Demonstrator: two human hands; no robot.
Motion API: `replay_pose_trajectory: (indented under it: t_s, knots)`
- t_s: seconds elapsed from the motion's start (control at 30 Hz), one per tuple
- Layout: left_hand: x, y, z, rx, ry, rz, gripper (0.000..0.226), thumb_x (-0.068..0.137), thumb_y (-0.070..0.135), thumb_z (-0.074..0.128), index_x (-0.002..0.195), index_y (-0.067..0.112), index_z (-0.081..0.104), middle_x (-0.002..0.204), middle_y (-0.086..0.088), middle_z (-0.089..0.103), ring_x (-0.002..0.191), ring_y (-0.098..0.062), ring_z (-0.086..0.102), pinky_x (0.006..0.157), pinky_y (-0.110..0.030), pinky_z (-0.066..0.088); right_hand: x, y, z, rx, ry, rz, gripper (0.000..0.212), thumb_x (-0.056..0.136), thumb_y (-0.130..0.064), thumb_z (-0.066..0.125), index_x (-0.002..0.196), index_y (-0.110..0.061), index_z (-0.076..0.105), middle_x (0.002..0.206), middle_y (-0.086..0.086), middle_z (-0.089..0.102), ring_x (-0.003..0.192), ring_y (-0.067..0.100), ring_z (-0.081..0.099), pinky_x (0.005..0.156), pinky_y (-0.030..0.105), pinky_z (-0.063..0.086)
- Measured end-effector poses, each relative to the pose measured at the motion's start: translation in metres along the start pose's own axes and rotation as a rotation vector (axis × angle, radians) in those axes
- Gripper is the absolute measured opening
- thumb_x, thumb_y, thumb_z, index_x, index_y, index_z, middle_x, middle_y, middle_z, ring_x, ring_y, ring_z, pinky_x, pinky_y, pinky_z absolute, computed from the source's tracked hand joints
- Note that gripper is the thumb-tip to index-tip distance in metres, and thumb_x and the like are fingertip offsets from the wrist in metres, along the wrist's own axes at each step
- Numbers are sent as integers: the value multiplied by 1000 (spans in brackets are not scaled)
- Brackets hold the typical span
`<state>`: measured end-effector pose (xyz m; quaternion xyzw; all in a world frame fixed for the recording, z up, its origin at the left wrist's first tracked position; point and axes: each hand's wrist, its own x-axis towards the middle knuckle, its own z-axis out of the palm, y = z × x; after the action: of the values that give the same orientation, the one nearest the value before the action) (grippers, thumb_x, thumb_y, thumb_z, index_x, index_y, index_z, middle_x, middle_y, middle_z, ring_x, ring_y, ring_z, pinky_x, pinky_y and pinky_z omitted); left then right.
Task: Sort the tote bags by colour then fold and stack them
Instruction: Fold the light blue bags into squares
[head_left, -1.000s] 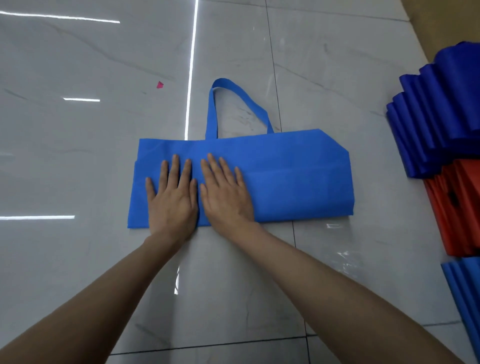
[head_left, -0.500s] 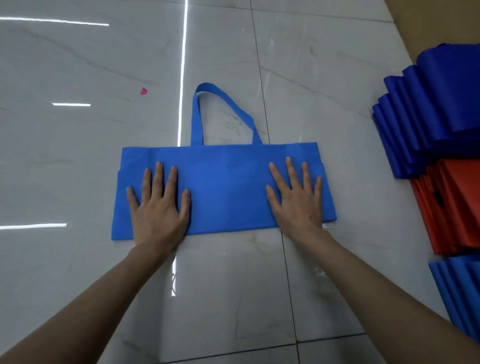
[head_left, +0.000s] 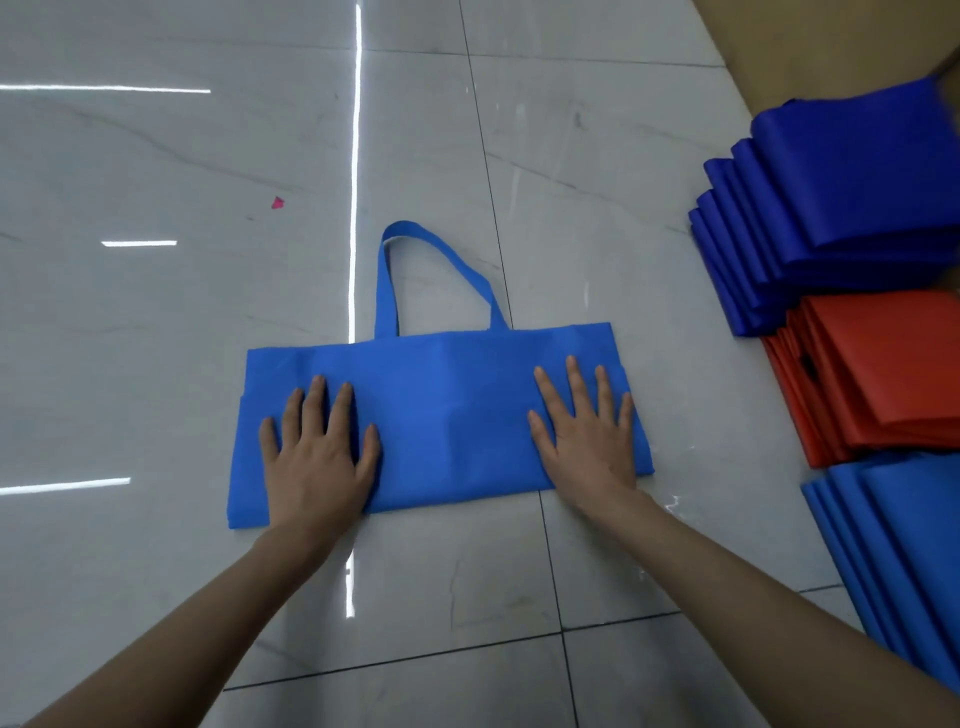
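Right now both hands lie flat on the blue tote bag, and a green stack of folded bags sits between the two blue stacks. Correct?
Not quite: the head view shows a red stack, not a green one, between the dark blue stack and the lighter blue stack. The left hand and right hand do lie flat on the blue tote bag.

Left forearm at 7 o'clock, right forearm at 5 o'clock, both bare from wrist to frame edge. Left grip and right grip bare as well, five fingers visible on each. Forearms slim, wrists narrow.
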<state>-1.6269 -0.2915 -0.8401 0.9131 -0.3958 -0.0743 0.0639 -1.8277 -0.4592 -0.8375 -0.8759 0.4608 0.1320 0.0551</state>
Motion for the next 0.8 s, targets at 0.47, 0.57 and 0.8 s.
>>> replay_pose_trajectory:
  t_s: [0.47, 0.57, 0.8]
  knots:
    - [34, -2, 5, -115, 92, 189, 55, 92, 52, 28, 127, 19, 53, 124, -11, 45, 116, -28, 42, 107, -47, 23, 27, -26, -30, 458, 226, -1, 50, 94, -41, 50, 132, -10, 42, 133, 9, 41, 119, 26, 41, 101, 34, 33]
    - [33, -2, 7, -115, 122, 194, 51, 92, 50, 32, 127, 19, 54, 122, -11, 46, 115, -26, 42, 107, -49, 26, 69, -49, -41, 420, 231, 96, 61, 92, -46, 52, 139, -12, 32, 134, 10, 40, 119, 27, 40, 97, 34, 35]
    - [33, -4, 7, -179, 163, 203, 51, 91, 49, 37, 126, 19, 57, 120, -11, 48, 112, -22, 38, 106, -46, 26, 137, -85, -69, 681, 131, 142, 20, 93, -19, 47, 108, -10, 56, 103, 9, 62, 92, 28, 60, 67, 31, 40]
